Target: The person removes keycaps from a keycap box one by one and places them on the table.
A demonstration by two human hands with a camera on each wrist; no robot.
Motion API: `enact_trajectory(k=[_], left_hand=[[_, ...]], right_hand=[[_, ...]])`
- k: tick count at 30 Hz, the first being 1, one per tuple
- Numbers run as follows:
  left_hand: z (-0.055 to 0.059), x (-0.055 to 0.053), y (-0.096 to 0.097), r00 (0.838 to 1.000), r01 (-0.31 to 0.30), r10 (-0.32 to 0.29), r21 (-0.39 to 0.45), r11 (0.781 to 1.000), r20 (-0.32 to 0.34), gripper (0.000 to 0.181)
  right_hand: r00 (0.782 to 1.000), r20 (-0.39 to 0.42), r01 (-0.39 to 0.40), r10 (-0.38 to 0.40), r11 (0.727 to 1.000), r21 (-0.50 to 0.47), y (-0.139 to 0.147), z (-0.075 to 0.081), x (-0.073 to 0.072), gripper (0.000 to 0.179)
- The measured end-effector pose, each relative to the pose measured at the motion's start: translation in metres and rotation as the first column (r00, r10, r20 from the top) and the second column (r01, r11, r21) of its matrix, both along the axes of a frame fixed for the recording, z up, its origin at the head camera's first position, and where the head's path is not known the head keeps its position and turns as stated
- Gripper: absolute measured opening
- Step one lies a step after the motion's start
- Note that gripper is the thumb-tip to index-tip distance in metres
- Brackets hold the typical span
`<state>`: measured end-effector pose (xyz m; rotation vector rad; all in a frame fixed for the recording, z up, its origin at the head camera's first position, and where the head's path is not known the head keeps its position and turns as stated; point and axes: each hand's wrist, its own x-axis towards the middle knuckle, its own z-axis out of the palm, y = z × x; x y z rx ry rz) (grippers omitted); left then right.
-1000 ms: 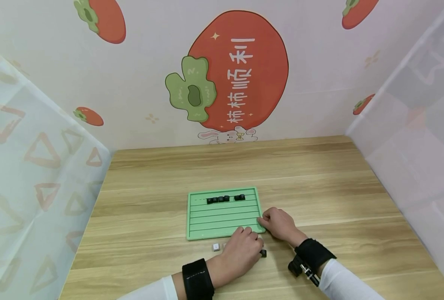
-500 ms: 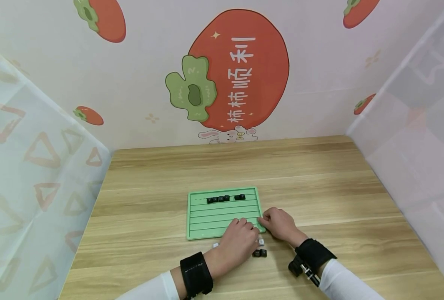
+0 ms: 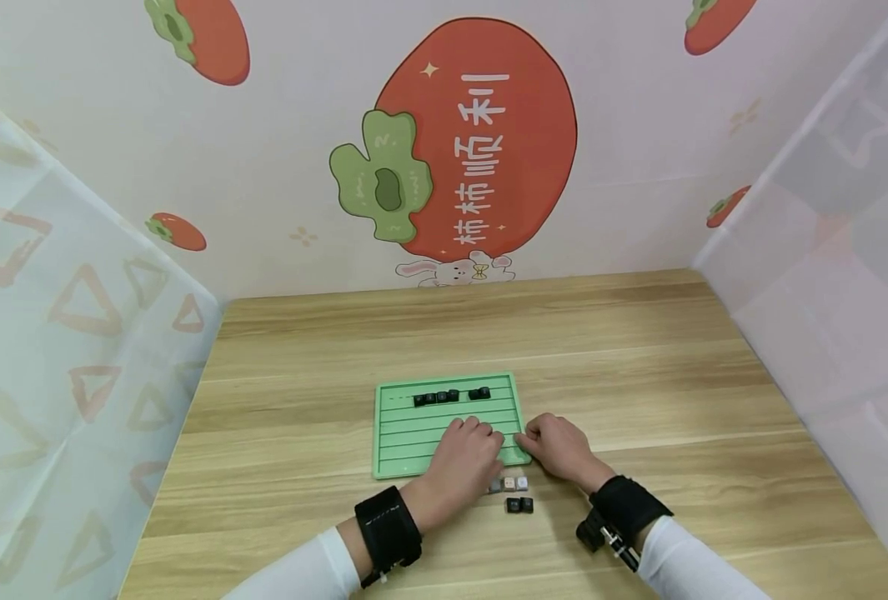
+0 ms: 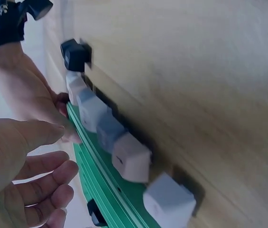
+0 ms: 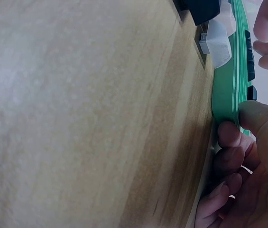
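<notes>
Your right hand (image 3: 561, 450) grips the tray (image 3: 406, 442), right of lower centre; your left hand (image 3: 464, 462), relaxed, appears empty. Likely step: placing keys (image 3: 514, 505); next, pinch one.

A screened tabletop booth set up for recording. A wood-grain tabletop (image 3: 601, 350) fills the lower middle of the head view, closed in on three sides. Across the top runs a pale backdrop (image 3: 263, 150) printed with cartoon fruit: a large red persimmon (image 3: 526, 167) at upper centre, carrying white Chinese characters turned sideways, smaller ones around it, and a white rabbit (image 3: 454, 273) just below. A whitish sheet with triangle outlines (image 3: 38, 367) flanks the left edge. The right-hand sheet (image 3: 826, 267) is pale, its print too faint to make out surely. At lower right, a black wristband (image 3: 631, 507) bears a small camera-like device (image 3: 589, 532).
</notes>
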<state>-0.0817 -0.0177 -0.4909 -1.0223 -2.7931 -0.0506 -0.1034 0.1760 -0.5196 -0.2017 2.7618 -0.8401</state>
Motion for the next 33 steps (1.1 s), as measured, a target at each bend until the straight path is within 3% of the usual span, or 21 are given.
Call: enact_trajectory(k=[12,22,33], left_hand=[[-0.006,-0.018,-0.009,0.996,-0.062,0.063,-0.018,0.998,0.068,0.021],[-0.011,-0.025,-0.012,0.992,-0.076,0.071,0.045,0.996,0.103,0.017],[-0.008,-0.033,-0.013,0.993,-0.092,0.087,0.065,0.994,0.08,0.016]], right_hand=[[1.0,0.004,0.004,-0.004,1.0,0.007,0.0,0.0,-0.001,0.054],[1.0,0.007,0.001,-0.001,1.0,-0.002,0.0,0.001,0.0,0.054],[1.0,0.002,-0.004,0.004,1.0,0.004,0.0,-0.001,-0.001,0.054]])
